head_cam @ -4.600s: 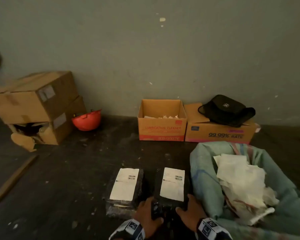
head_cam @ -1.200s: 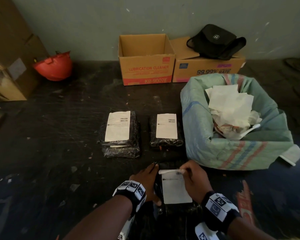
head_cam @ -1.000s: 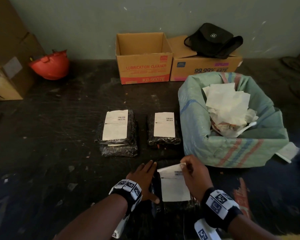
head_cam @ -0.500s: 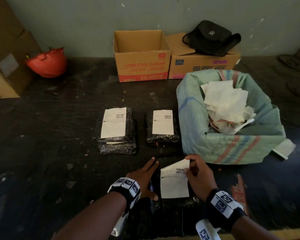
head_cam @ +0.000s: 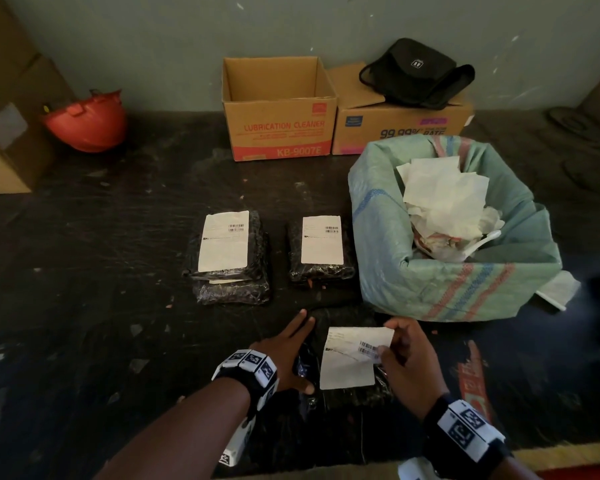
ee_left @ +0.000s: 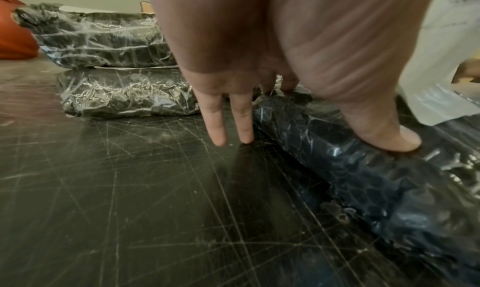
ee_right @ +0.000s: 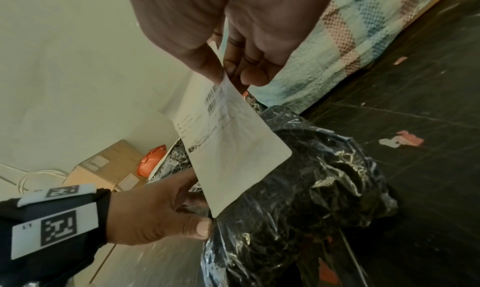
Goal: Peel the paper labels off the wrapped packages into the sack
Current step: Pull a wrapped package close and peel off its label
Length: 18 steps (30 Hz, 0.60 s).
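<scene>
our right hand [head_cam: 407,362] pinches the upper right corner of a paper label [head_cam: 352,358] between thumb and fingers, lifting its top edge off the near package [head_cam: 347,393], a dark bundle in shiny plastic wrap lying by the near edge of the floor area we work on. in the right wrist view the label [ee_right: 231,139] stands raised and tilted, its lower corner at the wrap, barcode side showing. our left hand [head_cam: 288,351] lies flat with straight fingers, two fingertips on the floor just beside the package and the thumb [ee_left: 384,135] pressing on its wrapped edge; it grasps nothing.

the sack [head_cam: 388,244], green woven with red and blue stripes, sits open to the right of the packages, touching or just beside the near one, with a heap of peeled white papers [head_cam: 444,199] inside. farther from us lie a stack of two packages [head_cam: 229,271], the top one bearing a white label [head_cam: 224,240], and to its right a single package [head_cam: 321,268] with its label [head_cam: 322,240] on, just beside the sack.

against the far wall stand an open carton [head_cam: 278,133], a closed carton [head_cam: 395,129] with a black bag [head_cam: 416,74] on top, and, toward the far left corner, an orange hard hat [head_cam: 87,123] near more cartons [head_cam: 11,133].
</scene>
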Motion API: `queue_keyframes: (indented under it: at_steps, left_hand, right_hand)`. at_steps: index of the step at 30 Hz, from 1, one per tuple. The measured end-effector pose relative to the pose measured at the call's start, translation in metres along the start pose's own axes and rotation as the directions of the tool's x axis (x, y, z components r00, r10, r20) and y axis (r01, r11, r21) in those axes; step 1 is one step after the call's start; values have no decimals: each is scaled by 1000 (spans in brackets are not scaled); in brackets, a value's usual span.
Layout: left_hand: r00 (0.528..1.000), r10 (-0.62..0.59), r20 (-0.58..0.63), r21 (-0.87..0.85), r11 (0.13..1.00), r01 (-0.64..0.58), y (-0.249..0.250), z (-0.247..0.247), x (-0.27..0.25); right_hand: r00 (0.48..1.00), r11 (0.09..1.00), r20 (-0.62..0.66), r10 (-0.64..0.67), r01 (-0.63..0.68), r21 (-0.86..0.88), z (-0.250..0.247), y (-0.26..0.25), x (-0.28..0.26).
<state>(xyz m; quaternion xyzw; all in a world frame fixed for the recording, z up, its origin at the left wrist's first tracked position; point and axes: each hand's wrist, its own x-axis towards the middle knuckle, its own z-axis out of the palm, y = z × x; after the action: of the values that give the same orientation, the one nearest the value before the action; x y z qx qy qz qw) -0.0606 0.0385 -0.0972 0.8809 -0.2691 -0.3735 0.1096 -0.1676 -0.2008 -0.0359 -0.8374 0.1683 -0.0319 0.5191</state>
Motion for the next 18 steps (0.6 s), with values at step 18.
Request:
queue_keyframes:
  at_steps: [18]
  left_hand:
    - [1000,21,-15,-13,1000,-21,-2,4,1]
  right_hand:
    - [982,1000,-190,-15,13,-11,-38,-4,1]
